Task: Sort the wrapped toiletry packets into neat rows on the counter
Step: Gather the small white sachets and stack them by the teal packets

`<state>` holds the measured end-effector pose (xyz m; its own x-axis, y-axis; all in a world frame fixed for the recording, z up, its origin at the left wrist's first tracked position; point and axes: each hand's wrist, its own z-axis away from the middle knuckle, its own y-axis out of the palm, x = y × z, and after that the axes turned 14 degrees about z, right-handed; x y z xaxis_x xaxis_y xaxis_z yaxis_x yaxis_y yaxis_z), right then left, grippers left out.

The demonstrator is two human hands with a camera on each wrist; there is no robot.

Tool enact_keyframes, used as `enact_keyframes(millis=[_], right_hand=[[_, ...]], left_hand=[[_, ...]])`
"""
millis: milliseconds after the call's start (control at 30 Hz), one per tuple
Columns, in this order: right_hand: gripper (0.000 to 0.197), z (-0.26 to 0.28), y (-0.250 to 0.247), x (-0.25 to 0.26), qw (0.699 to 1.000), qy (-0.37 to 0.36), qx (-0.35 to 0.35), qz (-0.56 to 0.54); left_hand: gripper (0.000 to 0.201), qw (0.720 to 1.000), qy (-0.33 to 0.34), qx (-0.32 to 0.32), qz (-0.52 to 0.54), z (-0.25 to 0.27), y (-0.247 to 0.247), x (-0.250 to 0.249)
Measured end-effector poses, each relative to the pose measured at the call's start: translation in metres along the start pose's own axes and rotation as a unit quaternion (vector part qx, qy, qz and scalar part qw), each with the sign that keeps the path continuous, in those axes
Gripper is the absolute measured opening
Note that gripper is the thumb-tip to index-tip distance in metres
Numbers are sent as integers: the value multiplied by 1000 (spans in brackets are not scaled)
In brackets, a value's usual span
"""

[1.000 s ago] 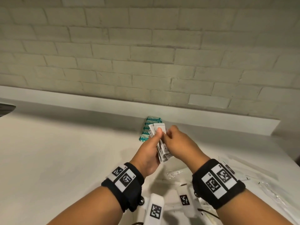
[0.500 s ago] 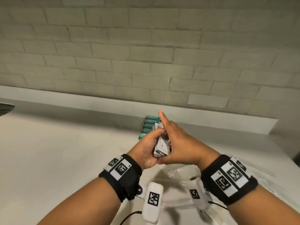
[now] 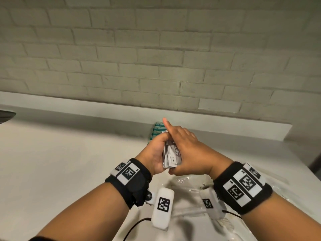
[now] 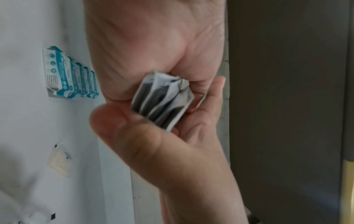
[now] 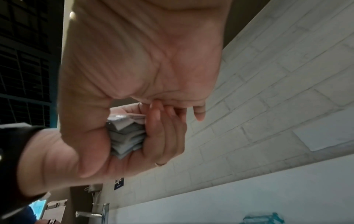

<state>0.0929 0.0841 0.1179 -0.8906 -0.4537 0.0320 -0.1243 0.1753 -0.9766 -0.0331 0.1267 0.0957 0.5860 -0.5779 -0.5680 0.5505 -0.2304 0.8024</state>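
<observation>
Left hand (image 3: 157, 154) grips white packet stack (image 3: 172, 156); right hand (image 3: 189, 150) flat against it, fingers straight; teal packet row (image 4: 70, 75) on tabletop (image 3: 60, 162).

Six teal packets (image 4: 70, 75), one white packet stack (image 3: 172, 156).

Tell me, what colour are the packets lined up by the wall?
The row of packets is teal and white, clearest in the left wrist view.
</observation>
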Motion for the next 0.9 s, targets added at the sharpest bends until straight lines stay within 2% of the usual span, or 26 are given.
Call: enact_keyframes(millis=[67, 133, 233, 300, 367, 433, 500, 567, 667, 767, 833, 900], right_hand=[[143, 3, 2, -1, 995, 28, 34, -91], [135, 6, 3, -4, 960, 90, 56, -260], [80, 6, 12, -8, 869, 191, 67, -451], [44, 4, 21, -9, 822, 213, 88, -520], [20, 1, 28, -11, 794, 227, 81, -558], [8, 1, 34, -15, 759, 253, 70, -597], [6, 1, 43, -24, 734, 274, 74, -617], [11, 4, 53, -37, 729, 295, 88, -611], [21, 8, 64, -63, 720, 340, 107, -595], [31, 6, 70, -96, 708, 388, 113, -579], [40, -4, 72, -118, 697, 428, 89, -568], [43, -19, 75, -140, 706, 458, 54, -538]], left_hand=[[32, 999, 28, -24, 26, -2, -1, 2], [23, 992, 86, -52, 70, -6, -4, 1], [19, 979, 154, -70, 112, -11, -5, 0], [19, 975, 175, -70, 118, -15, -3, 5], [21, 975, 184, -76, 104, -20, -3, 12], [22, 977, 176, -76, 93, -24, -5, 18], [22, 981, 158, -77, 81, -28, -14, 23], [20, 986, 135, -82, 46, -34, -27, 26], [20, 983, 102, -119, -91, -45, -44, 27], [24, 963, 75, -157, -208, -68, -47, 21], [25, 938, 71, -190, -280, -93, -44, 17], [22, 909, 74, -202, -357, -127, -44, 15]])
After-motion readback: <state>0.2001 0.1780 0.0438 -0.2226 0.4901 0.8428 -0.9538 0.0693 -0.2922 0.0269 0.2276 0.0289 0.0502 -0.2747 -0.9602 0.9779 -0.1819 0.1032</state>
